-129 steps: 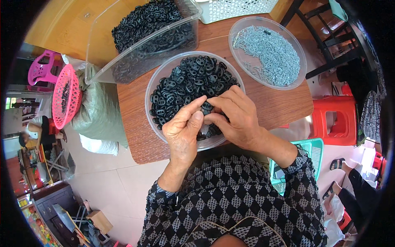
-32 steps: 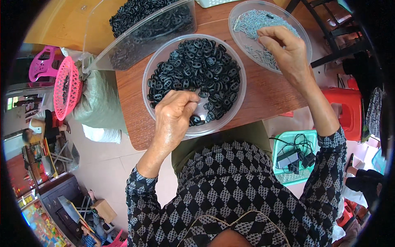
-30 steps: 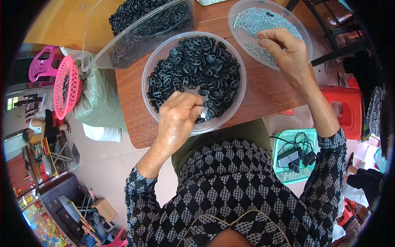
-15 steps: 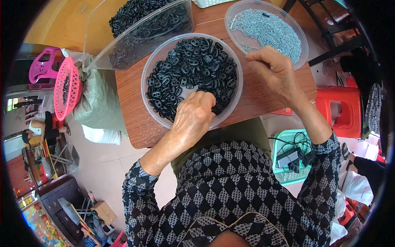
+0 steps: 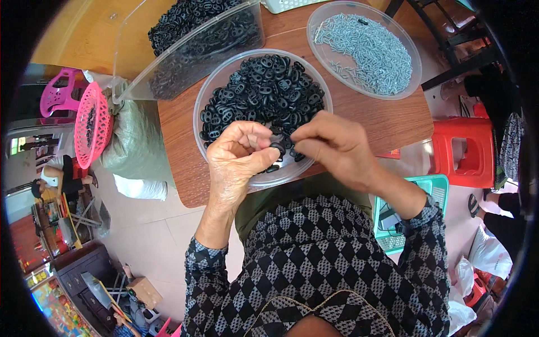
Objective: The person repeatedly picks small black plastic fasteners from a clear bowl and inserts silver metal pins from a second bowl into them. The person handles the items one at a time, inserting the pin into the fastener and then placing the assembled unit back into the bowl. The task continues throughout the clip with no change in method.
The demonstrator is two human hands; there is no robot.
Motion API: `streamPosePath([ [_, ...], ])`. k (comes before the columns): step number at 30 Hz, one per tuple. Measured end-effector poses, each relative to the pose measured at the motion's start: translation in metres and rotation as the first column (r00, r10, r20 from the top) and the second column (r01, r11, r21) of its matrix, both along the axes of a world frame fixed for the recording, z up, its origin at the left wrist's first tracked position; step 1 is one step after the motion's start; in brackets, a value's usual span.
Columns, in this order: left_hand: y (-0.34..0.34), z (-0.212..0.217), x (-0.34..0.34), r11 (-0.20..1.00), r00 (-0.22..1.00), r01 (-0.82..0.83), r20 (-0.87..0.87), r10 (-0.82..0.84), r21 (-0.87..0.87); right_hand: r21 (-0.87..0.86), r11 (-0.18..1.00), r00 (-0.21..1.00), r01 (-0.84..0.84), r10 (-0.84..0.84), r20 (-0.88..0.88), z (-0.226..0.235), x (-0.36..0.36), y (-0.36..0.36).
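Observation:
Over the near side of a clear round tub (image 5: 197, 115), my left hand (image 5: 231, 160) pinches a small black plastic cord lock (image 5: 277, 148) between thumb and fingers. Close by on the right, my right hand (image 5: 342, 150) has its thumb and fingertips pressed together, pointing at that piece. Whatever lies in its fingertips is too small to make out. Heaped in the tub are many black two-holed oval pieces (image 5: 266, 78). Beyond my right hand, a shallow clear round dish (image 5: 416, 73) holds a pile of small silvery metal pieces (image 5: 368, 53), with one black bit on top.
A large clear bin (image 5: 185, 70) of black pieces stands at the table's far left. The brown wooden table (image 5: 179, 163) ends near my lap. Left of it are a stuffed sack (image 5: 135, 135) and a pink basket (image 5: 95, 126); to the right, a red stool (image 5: 463, 151) and green basket (image 5: 441, 194).
My left hand has lifted out of the heap with a black cord lock and turned palm inward. My right hand has come from the dish's edge to beside it.

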State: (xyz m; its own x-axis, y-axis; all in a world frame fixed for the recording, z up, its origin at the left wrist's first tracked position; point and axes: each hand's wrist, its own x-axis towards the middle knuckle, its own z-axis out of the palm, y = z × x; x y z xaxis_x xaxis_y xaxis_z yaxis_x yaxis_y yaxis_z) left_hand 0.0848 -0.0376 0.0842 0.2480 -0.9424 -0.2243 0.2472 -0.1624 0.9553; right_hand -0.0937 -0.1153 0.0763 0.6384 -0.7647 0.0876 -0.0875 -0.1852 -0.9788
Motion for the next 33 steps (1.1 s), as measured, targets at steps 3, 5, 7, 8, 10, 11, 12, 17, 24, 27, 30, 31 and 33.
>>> streamPosePath([
  [3, 0.001, 0.0, -0.002, 0.998, 0.995, -0.048, -0.089, 0.045, -0.037, 0.045, 0.999, 0.999, -0.024, 0.022, 0.043, 0.002, 0.012, 0.007],
  [5, 0.0, -0.001, -0.003, 0.996, 0.993, -0.088, -0.084, 0.086, -0.016, 0.087, 0.996, 0.998, -0.005, 0.0, 0.055, 0.002, 0.018, 0.009],
  [7, -0.001, -0.001, -0.005, 0.993, 0.99, -0.115, -0.088, 0.114, -0.004, 0.152, 0.988, 0.997, 0.032, -0.042, 0.06, -0.001, 0.022, 0.01],
  [8, -0.002, -0.001, -0.007, 0.993, 0.988, -0.118, -0.097, 0.117, -0.002, 0.185, 0.981, 0.996, 0.052, -0.064, 0.061, -0.001, 0.024, 0.01],
  [10, -0.004, -0.003, -0.013, 0.989, 0.986, -0.145, -0.086, 0.143, -0.015, 0.247, 0.967, 0.992, 0.064, -0.088, 0.085, -0.001, 0.026, 0.01],
  [11, -0.004, -0.006, -0.014, 0.988, 0.986, -0.148, -0.076, 0.145, -0.033, 0.278, 0.958, 0.99, 0.07, -0.1, 0.097, -0.001, 0.027, 0.01],
  [12, -0.004, -0.009, -0.014, 0.987, 0.987, -0.152, -0.065, 0.149, -0.051, 0.26, 0.963, 0.992, 0.075, -0.099, 0.081, -0.001, 0.027, 0.009],
  [17, -0.004, -0.009, -0.016, 0.987, 0.988, -0.157, -0.019, 0.156, -0.036, 0.236, 0.968, 0.995, 0.083, -0.095, 0.039, 0.001, 0.028, 0.007],
  [24, 0.001, -0.008, -0.015, 0.984, 0.984, -0.18, -0.012, 0.18, -0.001, 0.215, 0.976, 1.0, 0.027, -0.029, 0.007, -0.001, 0.026, 0.005],
  [27, 0.001, -0.002, -0.017, 0.99, 0.986, -0.143, 0.088, 0.143, -0.002, 0.24, 0.971, 0.999, 0.011, -0.001, -0.04, -0.004, 0.024, 0.004],
  [30, -0.002, -0.001, -0.017, 0.994, 0.986, -0.107, 0.129, 0.106, -0.001, 0.231, 0.973, 0.999, 0.014, -0.006, -0.033, -0.003, 0.026, 0.004],
  [31, -0.003, 0.0, -0.016, 0.995, 0.986, -0.1, 0.132, 0.099, 0.0, 0.214, 0.977, 0.999, 0.015, -0.007, -0.036, -0.002, 0.027, 0.004],
  [33, -0.003, -0.001, -0.016, 0.993, 0.988, -0.114, 0.106, 0.113, -0.001, 0.202, 0.979, 0.999, 0.009, -0.001, -0.041, 0.0, 0.028, 0.003],
])
